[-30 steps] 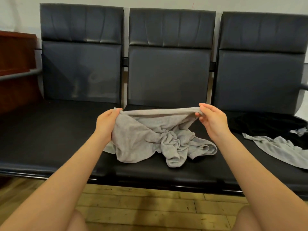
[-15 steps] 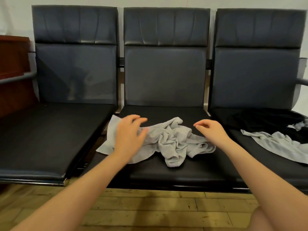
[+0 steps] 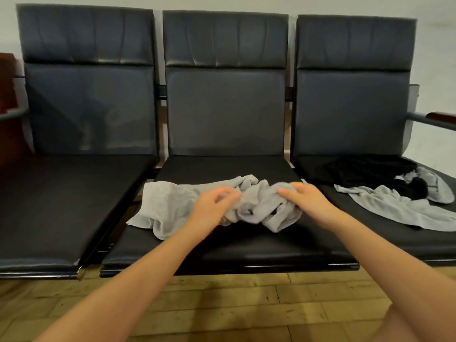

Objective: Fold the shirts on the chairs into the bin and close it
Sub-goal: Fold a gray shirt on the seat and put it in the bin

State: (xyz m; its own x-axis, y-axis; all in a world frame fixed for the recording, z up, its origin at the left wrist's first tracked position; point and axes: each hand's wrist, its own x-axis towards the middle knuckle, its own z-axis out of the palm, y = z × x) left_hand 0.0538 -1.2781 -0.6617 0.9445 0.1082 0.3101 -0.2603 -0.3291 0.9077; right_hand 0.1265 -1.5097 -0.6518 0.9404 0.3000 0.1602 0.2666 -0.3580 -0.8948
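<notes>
My left hand (image 3: 212,208) rests on the crumpled grey shirt (image 3: 172,206), its fingers (image 3: 225,195) loosely curled on the cloth; whether they pinch a fold I cannot tell. My right hand (image 3: 308,201) lies on the bunched right end of the same shirt, fingers (image 3: 287,191) bent down into the wad and seemingly gathering it, though a firm hold is not plain to see.

A second ago both hands held this shirt's edge stretched up between them; half a second ago they had let go and it lay in a heap. Now both are down on the heap again — so the shirt is back on the middle seat (image 3: 222,245), directly under my fingers, unfolded. I judge the fold has not begun: I am hunting for a hem or the shoulders to spread it flat.

Left of my left hand the shirt trails flat toward the gap between the seats. Well to the right of my right hand, on the right seat (image 3: 370,243), another grey shirt (image 3: 385,206) lies half under a black garment (image 3: 365,169) — more to fold later.

The bin is nowhere in view, so what it holds I cannot say.
</notes>
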